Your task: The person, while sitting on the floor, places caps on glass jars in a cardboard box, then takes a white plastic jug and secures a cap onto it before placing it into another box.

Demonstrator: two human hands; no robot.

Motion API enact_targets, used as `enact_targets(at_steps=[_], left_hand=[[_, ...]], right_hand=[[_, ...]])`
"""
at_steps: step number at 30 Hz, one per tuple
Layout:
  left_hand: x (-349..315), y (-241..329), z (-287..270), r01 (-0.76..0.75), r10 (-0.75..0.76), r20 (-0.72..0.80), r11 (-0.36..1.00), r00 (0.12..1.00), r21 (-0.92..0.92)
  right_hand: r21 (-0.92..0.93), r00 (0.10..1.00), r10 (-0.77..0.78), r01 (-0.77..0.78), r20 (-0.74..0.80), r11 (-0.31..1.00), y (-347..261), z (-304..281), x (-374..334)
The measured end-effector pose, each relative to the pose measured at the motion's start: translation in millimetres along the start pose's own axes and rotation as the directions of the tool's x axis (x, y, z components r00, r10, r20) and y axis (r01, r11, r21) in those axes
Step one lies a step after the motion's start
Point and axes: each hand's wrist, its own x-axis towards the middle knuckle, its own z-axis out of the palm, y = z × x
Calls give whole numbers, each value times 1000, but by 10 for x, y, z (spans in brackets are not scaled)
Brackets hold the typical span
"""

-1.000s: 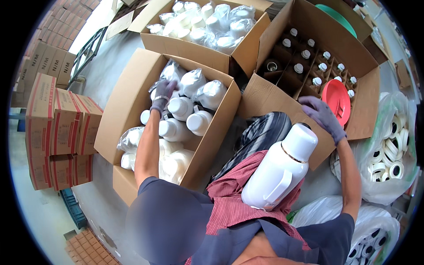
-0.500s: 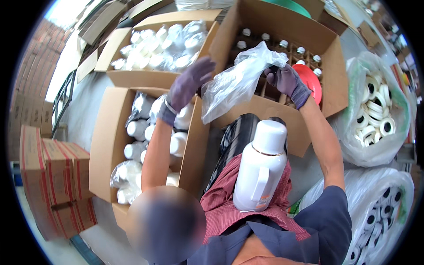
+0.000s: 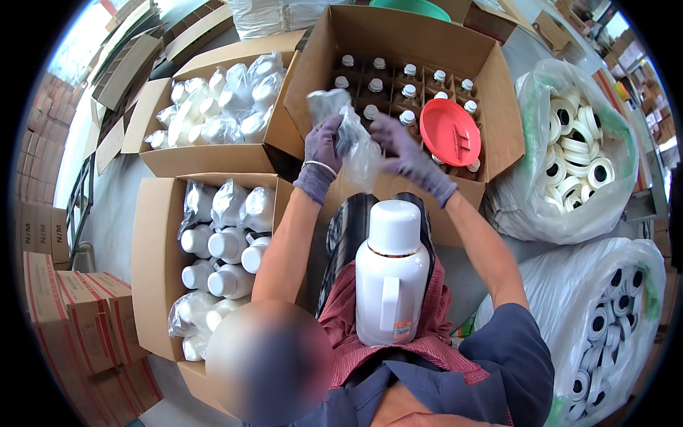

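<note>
My gloved left hand (image 3: 322, 153) is closed on a crumpled clear plastic bag (image 3: 361, 153), which hangs in front of the divided carton. To its right, my gloved right hand (image 3: 413, 158) has its fingers spread, close to the bag's right side; they are slightly blurred. A white vacuum flask (image 3: 391, 295) with a side handle and a white cap stands upright on my lap, touched by neither hand. Beyond my hands, the divided carton (image 3: 462, 60) holds several white-capped bottles (image 3: 408, 91). A red dish (image 3: 449, 132) with small red pieces in it rests on top of them.
At the left, two open cartons hold white flasks (image 3: 229, 245) and bagged white parts (image 3: 217, 107). Clear sacks at the right hold white rings (image 3: 580, 149) and black-centred ring parts (image 3: 605, 324). Stacked boxes (image 3: 92, 306) stand at the lower left. A green basin (image 3: 413, 7) sits at the back.
The bag has passed from my right hand to my left and is now more bunched up. My right hand has let go and moved left and nearer. The view has shifted.
</note>
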Motion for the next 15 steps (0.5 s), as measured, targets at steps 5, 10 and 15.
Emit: enact_targets(at_steps=[5,10,15], left_hand=[[-18,141,281,183,-143,158,945,977,-272],[-293,126,152,4,-75,191,938,979,346],[-356,-238,133,-194,-11,292,722,956,665]], right_hand=[[67,942,196,-184,-272,981,387,-56,-22],[705,925,313,-75,-215,705,304,-80,-117],[673,981,194,-132,-18,728,183,-53,-307]])
